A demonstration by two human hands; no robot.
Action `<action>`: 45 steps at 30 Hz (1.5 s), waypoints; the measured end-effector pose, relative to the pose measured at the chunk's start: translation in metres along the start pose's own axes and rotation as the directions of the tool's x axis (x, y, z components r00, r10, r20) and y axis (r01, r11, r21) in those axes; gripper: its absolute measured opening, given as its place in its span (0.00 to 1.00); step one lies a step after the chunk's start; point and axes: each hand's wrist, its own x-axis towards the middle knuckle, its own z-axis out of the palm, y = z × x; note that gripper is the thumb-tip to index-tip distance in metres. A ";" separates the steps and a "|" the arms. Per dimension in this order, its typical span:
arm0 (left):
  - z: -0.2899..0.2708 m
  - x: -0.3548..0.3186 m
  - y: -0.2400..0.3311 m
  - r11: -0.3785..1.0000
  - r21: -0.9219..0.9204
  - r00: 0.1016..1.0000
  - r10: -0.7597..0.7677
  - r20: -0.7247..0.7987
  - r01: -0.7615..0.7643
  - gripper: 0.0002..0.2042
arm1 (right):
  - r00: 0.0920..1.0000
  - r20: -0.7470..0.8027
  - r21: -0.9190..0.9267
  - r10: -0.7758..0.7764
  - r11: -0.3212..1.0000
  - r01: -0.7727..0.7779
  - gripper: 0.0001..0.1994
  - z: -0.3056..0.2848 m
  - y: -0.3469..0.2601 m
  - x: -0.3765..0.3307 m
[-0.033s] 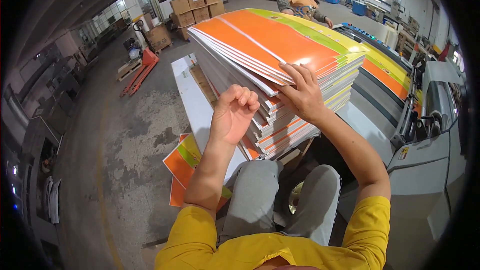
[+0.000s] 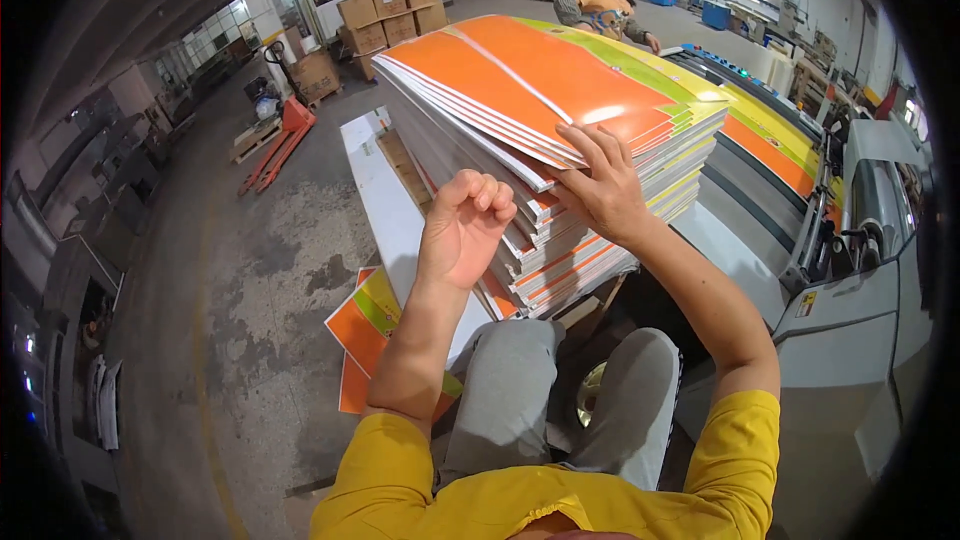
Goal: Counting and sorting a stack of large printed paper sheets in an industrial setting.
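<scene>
A tall stack of large printed sheets [image 2: 520, 80], orange with green and yellow bands and white edges, stands in front of me. Its upper layers fan out in steps at the near side. At the near edge my right hand [image 2: 608, 188] grips the top sheets, fingers on the printed face and thumb tucked underneath. How many sheets lie in that grip I cannot tell. My left hand [image 2: 465, 225] is raised just left of the near corner, its fingers curled in and nothing visible in them; it looks apart from the stack.
A grey machine [image 2: 840, 360] flanks me on the right, with printed sheets on its bed. Loose printed sheets [image 2: 360, 330] lie on the floor at left. Beyond are a red pallet jack [image 2: 290, 145], stacked cardboard boxes [image 2: 385, 15] and another person [image 2: 603, 5] behind the stack.
</scene>
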 end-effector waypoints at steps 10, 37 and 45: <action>-0.010 -0.001 -0.003 0.999 0.019 0.998 0.033 -0.059 -0.032 0.11 | 0.983 -0.085 0.130 0.161 0.980 -0.149 0.08 0.008 -0.014 0.019; -0.023 -0.015 -0.011 0.944 -0.329 0.932 0.134 0.338 -0.017 0.20 | 0.926 0.045 0.206 0.374 0.904 -0.375 0.09 -0.001 -0.026 0.018; -0.013 0.006 -0.008 0.976 0.197 0.987 -0.065 -0.149 0.094 0.19 | 0.888 0.125 0.199 0.442 0.866 -0.459 0.09 -0.010 -0.013 0.039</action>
